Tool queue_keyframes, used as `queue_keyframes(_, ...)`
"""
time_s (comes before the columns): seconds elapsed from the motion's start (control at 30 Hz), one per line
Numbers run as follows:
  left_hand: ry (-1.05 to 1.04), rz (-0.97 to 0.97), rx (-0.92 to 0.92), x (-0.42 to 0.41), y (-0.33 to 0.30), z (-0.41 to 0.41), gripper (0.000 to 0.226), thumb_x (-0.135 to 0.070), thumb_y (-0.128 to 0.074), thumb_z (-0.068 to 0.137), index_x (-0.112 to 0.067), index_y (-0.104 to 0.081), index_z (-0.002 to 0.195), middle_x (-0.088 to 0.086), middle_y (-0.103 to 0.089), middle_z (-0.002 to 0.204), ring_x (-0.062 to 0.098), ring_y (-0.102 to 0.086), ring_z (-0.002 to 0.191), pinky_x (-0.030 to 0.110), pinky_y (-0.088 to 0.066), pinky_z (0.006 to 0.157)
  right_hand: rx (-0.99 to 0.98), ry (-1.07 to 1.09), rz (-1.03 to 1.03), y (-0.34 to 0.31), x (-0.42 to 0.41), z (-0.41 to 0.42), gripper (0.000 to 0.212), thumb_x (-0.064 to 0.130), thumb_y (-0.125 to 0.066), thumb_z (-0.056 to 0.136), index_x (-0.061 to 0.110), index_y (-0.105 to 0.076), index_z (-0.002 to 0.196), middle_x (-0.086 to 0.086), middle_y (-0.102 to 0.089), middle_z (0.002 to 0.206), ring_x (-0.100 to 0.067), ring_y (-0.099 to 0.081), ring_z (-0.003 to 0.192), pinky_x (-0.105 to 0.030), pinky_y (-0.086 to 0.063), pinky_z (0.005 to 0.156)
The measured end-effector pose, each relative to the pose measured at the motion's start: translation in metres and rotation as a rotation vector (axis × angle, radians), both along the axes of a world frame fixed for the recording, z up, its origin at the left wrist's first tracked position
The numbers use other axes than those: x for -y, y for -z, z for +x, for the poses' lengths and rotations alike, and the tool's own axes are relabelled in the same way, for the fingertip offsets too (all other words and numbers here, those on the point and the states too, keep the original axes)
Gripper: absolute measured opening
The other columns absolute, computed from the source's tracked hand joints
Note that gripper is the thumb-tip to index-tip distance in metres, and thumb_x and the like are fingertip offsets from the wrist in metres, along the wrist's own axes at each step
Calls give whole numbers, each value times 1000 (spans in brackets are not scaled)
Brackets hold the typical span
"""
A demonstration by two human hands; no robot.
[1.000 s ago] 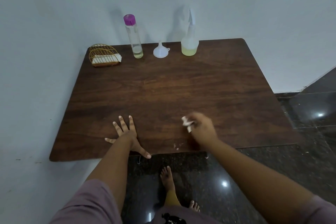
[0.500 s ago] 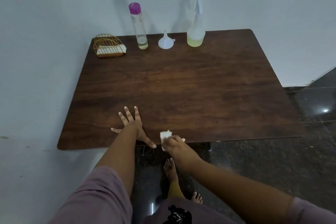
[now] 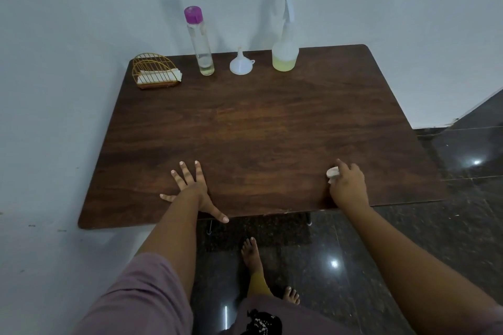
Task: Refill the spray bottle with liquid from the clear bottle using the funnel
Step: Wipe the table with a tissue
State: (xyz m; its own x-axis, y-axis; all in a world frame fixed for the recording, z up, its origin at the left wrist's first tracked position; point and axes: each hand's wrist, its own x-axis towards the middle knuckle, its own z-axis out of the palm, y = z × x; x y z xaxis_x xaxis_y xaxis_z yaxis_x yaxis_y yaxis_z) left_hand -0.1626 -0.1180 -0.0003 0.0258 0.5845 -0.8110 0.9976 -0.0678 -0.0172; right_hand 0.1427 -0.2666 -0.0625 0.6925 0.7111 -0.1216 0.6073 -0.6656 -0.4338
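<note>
Fingers (image 3: 351, 171) pinching a tissue (image 3: 332, 172) at 4 o'clock, left hand (image 3: 194, 190) lying splayed; capped clear bottle (image 3: 202, 46), funnel (image 3: 241, 64), spray bottle (image 3: 285, 46) standing untouched at 12 o'clock, refilling seemingly not starting.

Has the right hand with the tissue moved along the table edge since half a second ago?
Yes. The right hand slid rightward along the table front edge, away from the planted left hand.

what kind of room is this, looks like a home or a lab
Probably a home room, not a lab: a small wooden table pushed into a plain white wall corner, a polished dark stone floor, and a wire napkin holder. The person stands barefoot.
</note>
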Motion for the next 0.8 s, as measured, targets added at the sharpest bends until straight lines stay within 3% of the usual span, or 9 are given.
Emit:
queue_keyframes(0.1,1,2,-3,-1,1,0,178,-62,-89,22,-26,48,129,9,60,131,37,44,130,80,-4,98,-11,-179,14,7,-4,-52,37,14,-37,98,11,-48,133,-18,-41,136,-32,-46,115,-43,-40,100)
queue_keyframes(0.23,0,3,-1,-1,2,0,178,-62,-89,22,-26,48,130,9,60,131,37,44,130,80,-3,99,55,-799,119,19,8,-150,53,1,-36,92,1,-32,145,-20,-29,153,-34,-30,141,-41,-23,117)
queue_keyframes(0.3,7,2,-2,-2,3,0,178,-62,-89,22,-26,48,130,9,59,132,37,43,130,80,-3,99,127,-1185,-12,17,12,-166,51,6,-37,93,-4,-34,143,-20,-28,153,-34,-24,143,-38,-11,119)
queue_keyframes(0.37,4,-4,-2,-4,4,1,178,-62,-89,21,-26,48,130,9,59,132,38,44,130,80,-2,98,104,-1449,-80,11,14,-156,42,7,-44,94,-3,-46,135,-19,-40,146,-35,-34,136,-39,-26,115)
queue_keyframes(0.43,-3,-8,-3,-5,3,1,179,-63,-89,20,-27,49,129,9,60,131,37,44,130,80,-2,98,17,-1364,37,-1,19,-136,22,4,-58,85,-4,-66,104,-22,-63,111,-37,-58,105,-42,-52,88)
queue_keyframes(0.5,-2,-7,-3,-5,5,0,180,-63,-89,19,-27,49,129,8,60,131,37,44,130,80,-2,98,-78,-1001,263,-7,27,-109,9,-2,-66,73,1,-69,80,-16,-66,82,-33,-63,76,-37,-55,65)
queue_keyframes(0.63,-4,-2,-13,-7,8,0,182,-64,-88,14,-27,49,129,8,60,131,37,44,130,81,-3,96,-187,-252,353,-19,22,-63,13,0,-56,75,12,-62,76,-5,-62,77,-23,-58,71,-29,-43,62)
queue_keyframes(0.7,-4,-6,-13,-7,9,-1,183,-64,-87,12,-28,49,128,8,61,130,37,45,129,81,-3,97,-158,-205,236,-19,16,-48,12,4,-59,75,13,-61,83,-4,-58,84,-21,-54,75,-28,-38,64)
queue_keyframes(0.8,-9,-7,-16,-7,8,-1,182,-65,-87,13,-28,49,128,8,61,130,37,45,129,81,-4,97,-147,-487,-72,-12,17,-54,20,11,-66,72,12,-59,90,-8,-54,94,-30,-55,83,-34,-44,66)
